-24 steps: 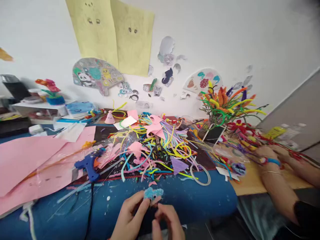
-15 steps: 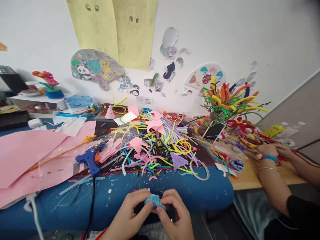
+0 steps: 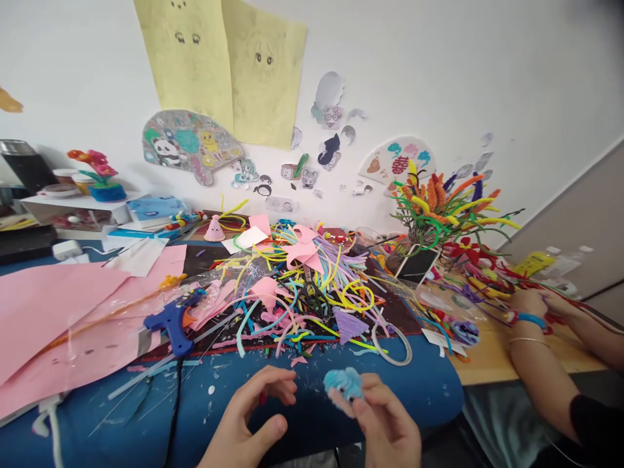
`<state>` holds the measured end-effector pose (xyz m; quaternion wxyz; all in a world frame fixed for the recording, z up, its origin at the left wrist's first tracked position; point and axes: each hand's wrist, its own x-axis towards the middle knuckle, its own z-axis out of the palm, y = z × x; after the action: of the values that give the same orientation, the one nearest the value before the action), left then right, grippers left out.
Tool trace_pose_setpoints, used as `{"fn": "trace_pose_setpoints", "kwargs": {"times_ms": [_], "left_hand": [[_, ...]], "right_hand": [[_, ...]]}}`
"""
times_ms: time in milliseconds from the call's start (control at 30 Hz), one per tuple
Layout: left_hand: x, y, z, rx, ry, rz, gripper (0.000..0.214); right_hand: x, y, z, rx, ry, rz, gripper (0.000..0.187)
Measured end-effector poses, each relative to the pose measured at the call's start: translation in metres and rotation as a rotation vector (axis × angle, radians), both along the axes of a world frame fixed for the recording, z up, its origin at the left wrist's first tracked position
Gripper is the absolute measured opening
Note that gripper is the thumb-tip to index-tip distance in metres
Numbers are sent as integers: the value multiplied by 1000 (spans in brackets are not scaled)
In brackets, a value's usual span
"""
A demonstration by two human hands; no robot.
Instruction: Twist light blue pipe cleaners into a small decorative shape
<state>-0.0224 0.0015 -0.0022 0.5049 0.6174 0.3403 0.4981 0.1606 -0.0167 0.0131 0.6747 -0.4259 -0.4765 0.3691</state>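
Between the thumb and fingers of my right hand [image 3: 387, 416] is a small fuzzy blue pipe-cleaner figure [image 3: 345, 385] with dark eye-like dots and a pale lower part. To its left, my left hand [image 3: 256, 416] is apart from it, fingers curved and thumb separated, holding nothing. Beyond both hands lies a heap of coloured pipe cleaners [image 3: 341, 286] with pink paper scraps on top. Scissors [image 3: 312, 296] are half buried in that heap. A blue glue gun [image 3: 173, 325] rests to the left, its black cord running toward the front edge.
Large pink sheets [image 3: 53, 305] cover the left side. A clear ring-shaped coil [image 3: 392, 344] and a purple pipe-cleaner triangle [image 3: 350, 325] lie at the heap's front. Pipe-cleaner flowers [image 3: 439, 201] stand at back right. Another person's hands [image 3: 531, 309] work over the wooden table at right.
My left hand has let go of the blue figure and opened. My right hand has moved right and slightly up, turning the figure so that its dark dots show.
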Motion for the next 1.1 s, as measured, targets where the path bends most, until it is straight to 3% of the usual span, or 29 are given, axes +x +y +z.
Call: {"fn": "trace_pose_setpoints", "kwargs": {"times_ms": [100,167,300,367,433,567,700,833,900,1000,1100], "left_hand": [[1,1,-3,-14,-22,9,41],[2,2,-3,-10,-23,11,39],[6,5,1,-22,28,26,21],[7,7,2,-24,61,51,14],[6,8,3,21,83,84,12],[1,9,3,284,116,151,25],[-3,7,5,538,137,155,35],[-5,5,7,567,164,134,38],[-5,4,8,570,154,120,36],[-4,4,10,574,105,107,32],[-1,6,12,576,79,95,32]], "right_hand": [[-6,2,0,123,-163,-10,11],[-11,2,-3,113,-244,16,6],[-19,4,-11,-8,-294,21,42],[-18,6,-11,-13,-328,-7,48],[-12,10,-9,33,-380,-20,46],[5,15,-3,168,-377,-41,12],[12,11,-2,265,-286,-17,28],[8,6,6,321,-453,65,28],[6,7,11,398,-602,61,25],[5,14,16,540,-767,93,35],[4,20,14,610,-825,140,26]]}}
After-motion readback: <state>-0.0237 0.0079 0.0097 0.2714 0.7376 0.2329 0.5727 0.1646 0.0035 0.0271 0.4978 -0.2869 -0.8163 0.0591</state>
